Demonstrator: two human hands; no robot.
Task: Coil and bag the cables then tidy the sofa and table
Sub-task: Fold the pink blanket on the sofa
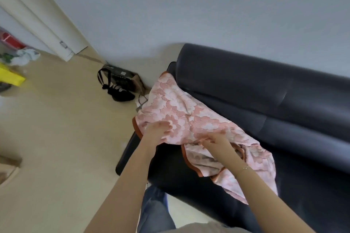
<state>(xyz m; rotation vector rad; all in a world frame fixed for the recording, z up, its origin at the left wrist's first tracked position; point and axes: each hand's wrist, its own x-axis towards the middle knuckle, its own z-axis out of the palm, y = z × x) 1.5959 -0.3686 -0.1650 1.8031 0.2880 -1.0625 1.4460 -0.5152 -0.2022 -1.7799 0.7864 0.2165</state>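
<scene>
A pink floral blanket [189, 119] with an orange-brown border is seen spread across the seat and near armrest of a dark leather sofa [265, 100]. The left hand [158, 130] is laid flat on the blanket near the armrest edge, fingers [166, 128] loosely together. The right hand [217, 143] is pressed on a fold at the blanket's middle; whether its fingers are clamped on the cloth cannot be told. On the floor beside the sofa, black strapped shoes [119, 92] are seen against a dark box [121, 73] in the wall corner.
</scene>
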